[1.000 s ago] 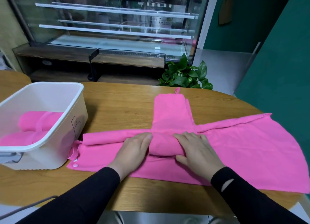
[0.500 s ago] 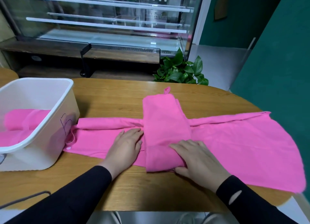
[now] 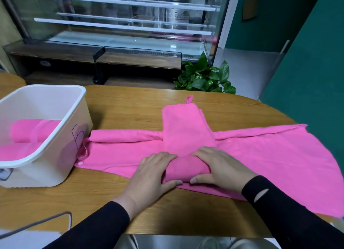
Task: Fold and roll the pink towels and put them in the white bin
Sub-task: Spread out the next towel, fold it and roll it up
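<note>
A folded pink towel strip [image 3: 186, 129] lies on the wooden table [image 3: 121, 107], pointing away from me. Its near end is turned into a short roll [image 3: 186, 169]. My left hand [image 3: 152, 172] grips the roll's left side and my right hand [image 3: 219, 166] its right side, fingers over the top and thumbs at the near edge. Under the strip, a second pink towel [image 3: 270, 159] is spread wide across the table. The white bin [image 3: 55, 135] stands at the left with rolled pink towels [image 3: 28, 131] inside.
A leafy green plant [image 3: 202, 79] stands just beyond the table's far edge, in front of a glass display case [image 3: 121, 25]. A grey cable [image 3: 37, 224] loops over the table's near left edge. A green wall closes off the right side.
One second ago my hands held a roll further up the strip. Half a second ago the strip lay flat under them. Now its near end is rolled up in both hands.
</note>
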A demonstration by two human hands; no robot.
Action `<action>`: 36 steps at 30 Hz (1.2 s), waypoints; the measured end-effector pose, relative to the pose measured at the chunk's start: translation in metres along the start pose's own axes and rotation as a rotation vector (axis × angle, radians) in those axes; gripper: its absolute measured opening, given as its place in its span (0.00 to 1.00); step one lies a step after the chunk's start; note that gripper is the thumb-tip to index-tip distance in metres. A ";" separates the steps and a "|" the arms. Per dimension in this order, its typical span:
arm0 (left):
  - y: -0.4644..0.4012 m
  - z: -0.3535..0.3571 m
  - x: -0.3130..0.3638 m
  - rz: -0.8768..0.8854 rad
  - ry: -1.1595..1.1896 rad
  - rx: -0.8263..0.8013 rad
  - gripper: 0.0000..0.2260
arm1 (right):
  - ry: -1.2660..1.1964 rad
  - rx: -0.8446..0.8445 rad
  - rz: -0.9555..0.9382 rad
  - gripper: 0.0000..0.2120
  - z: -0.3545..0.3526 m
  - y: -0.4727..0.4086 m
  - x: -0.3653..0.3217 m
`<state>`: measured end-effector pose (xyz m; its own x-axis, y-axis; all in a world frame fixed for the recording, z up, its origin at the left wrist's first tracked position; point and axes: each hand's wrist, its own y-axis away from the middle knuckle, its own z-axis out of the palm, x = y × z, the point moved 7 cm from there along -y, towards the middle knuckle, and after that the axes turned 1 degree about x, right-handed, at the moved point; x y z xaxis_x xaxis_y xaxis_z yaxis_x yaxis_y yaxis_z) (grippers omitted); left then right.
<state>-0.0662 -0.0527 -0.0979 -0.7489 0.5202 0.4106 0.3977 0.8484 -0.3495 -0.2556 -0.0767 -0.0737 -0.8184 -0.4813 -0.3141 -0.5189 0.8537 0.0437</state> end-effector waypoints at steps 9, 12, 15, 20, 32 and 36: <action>-0.016 0.001 -0.013 -0.217 0.113 0.022 0.30 | -0.447 0.204 0.199 0.28 0.006 0.030 0.042; -0.022 0.000 -0.014 -0.253 0.158 0.050 0.27 | -0.531 0.206 0.229 0.27 0.004 0.021 0.047; -0.022 0.000 -0.011 -0.202 0.191 0.040 0.25 | -0.539 0.178 0.237 0.23 -0.002 0.010 0.051; -0.025 0.002 -0.009 -0.081 0.074 -0.010 0.27 | -0.552 0.160 0.236 0.17 -0.007 -0.005 0.050; -0.064 0.008 -0.036 -0.319 0.239 -0.148 0.21 | 0.285 0.304 0.104 0.35 -0.001 -0.012 -0.005; -0.059 -0.003 -0.043 -0.247 0.298 -0.111 0.22 | 0.337 0.296 0.156 0.38 -0.005 -0.024 -0.002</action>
<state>-0.0562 -0.1249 -0.0927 -0.6490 0.2912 0.7028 0.2920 0.9484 -0.1233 -0.2424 -0.0972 -0.0693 -0.9410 -0.3385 0.0022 -0.3306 0.9174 -0.2214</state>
